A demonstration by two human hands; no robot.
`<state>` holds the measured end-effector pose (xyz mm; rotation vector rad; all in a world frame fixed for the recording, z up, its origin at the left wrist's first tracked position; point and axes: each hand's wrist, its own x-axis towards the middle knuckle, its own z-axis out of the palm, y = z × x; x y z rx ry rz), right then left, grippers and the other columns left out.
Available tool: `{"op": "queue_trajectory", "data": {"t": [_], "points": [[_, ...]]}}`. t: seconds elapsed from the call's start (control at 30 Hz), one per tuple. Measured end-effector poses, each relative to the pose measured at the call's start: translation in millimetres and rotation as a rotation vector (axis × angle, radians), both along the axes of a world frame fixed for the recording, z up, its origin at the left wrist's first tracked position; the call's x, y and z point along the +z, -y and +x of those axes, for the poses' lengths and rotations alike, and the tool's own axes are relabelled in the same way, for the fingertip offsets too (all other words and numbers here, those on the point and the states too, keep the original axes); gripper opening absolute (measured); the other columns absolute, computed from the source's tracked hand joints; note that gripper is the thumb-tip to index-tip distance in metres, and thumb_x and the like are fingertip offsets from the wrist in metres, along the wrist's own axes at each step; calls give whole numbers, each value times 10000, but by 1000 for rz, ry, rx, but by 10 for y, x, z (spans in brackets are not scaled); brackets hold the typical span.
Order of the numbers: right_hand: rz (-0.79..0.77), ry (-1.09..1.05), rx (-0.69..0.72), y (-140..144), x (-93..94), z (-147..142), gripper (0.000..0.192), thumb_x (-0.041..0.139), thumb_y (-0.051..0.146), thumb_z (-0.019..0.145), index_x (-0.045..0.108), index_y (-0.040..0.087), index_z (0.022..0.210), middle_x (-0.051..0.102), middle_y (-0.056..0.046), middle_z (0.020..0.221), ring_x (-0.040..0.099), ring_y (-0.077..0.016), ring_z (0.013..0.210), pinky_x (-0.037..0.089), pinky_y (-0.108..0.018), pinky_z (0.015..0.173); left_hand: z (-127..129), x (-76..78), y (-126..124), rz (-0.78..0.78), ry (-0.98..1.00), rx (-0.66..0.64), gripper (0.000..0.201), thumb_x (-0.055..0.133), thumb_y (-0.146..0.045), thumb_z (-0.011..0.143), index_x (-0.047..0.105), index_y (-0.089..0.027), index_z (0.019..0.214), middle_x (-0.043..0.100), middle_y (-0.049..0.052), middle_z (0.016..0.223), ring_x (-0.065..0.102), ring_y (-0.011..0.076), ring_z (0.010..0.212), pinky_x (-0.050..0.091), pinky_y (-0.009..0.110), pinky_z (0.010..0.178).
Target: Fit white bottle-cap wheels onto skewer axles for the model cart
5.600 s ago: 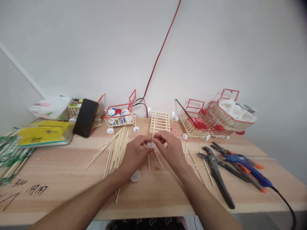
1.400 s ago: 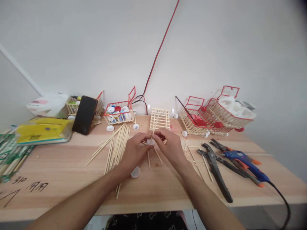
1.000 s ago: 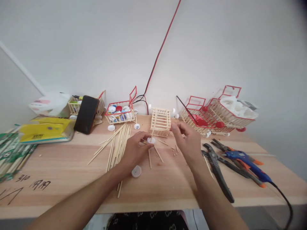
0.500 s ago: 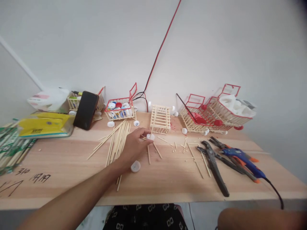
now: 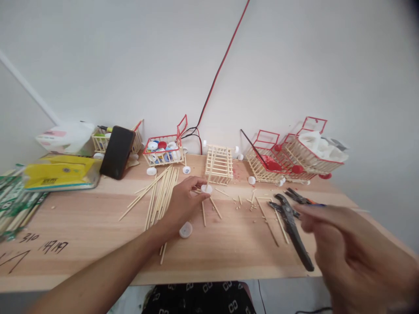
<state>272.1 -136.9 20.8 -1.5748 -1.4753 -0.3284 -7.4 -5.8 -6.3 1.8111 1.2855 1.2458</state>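
One small white bottle cap (image 5: 206,189), round and shallow, with a thin wooden stick (image 5: 208,179) standing up from it; position: on the wooden table (image 5: 81,218), mid-depth, just in front of a bare stick-built cage (image 5: 218,164). Left hand (image 5: 185,202): fingertips pinching the cap's edge. Right hand (image 5: 352,255): raised close to the camera, blurred, fingers loosely spread, holding nothing visible; it hides the near right end of the table. Second white cap (image 5: 185,229) lying near the left wrist. Bundle of long sticks (image 5: 162,194) fanned out left of the hand; short offcuts scattered right. Black pliers (image 5: 293,229) further right, partly behind the right hand. Along the wall: cart of coloured caps (image 5: 163,151), two red-trimmed carts (image 5: 288,159), black phone (image 5: 117,152), yellow packet (image 5: 60,176).
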Motion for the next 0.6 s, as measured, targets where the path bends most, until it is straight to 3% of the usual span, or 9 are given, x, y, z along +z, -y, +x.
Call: {"op": "queue_trajectory", "data": {"t": [0.07,0.17,0.23,0.37,0.47,0.6], "points": [[-93,157,20,-371,213,30,181,542,355,831,663,339,965,694,-36,935,648,-239,881,481,-374,774,1,-4,-1,-4,8,-5,218,665,-186,710,642,-218,925,668,3,941,609,160,832,490,319,801],[-237,220,-126,-624,212,437,214,491,411,809,648,296,899,692,-73,940,650,-244,733,468,-375,655,7,-3,-1,-3,16,-12,233,672,-176,709,640,-224,935,665,-8,934,604,148,839,486,294,805],[-361,227,-263,-622,64,840,241,506,452,759,648,286,860,689,-115,929,640,-290,782,457,-398,636,13,6,4,-8,15,-23,229,673,-182,715,640,-225,938,663,-10,940,602,145,851,482,285,813],[-482,257,-381,-520,-247,1446,337,485,499,685,650,254,848,684,-160,893,620,-350,830,451,-435,638,27,26,19,-23,2,-39,224,671,-198,724,639,-221,945,663,-8,952,603,149,867,478,294,820],[-559,245,-376,-498,-331,1573,333,522,491,663,645,251,858,681,-174,874,615,-348,824,442,-423,615,36,30,24,-34,1,-30,225,673,-195,720,639,-213,942,667,-4,946,607,149,857,481,299,817],[-578,193,-357,-525,-273,1574,260,576,473,625,627,278,789,680,-154,810,618,-348,736,426,-421,577,37,21,20,-23,-3,-37,225,671,-220,724,638,-215,947,670,4,962,614,155,856,487,316,822]]}}
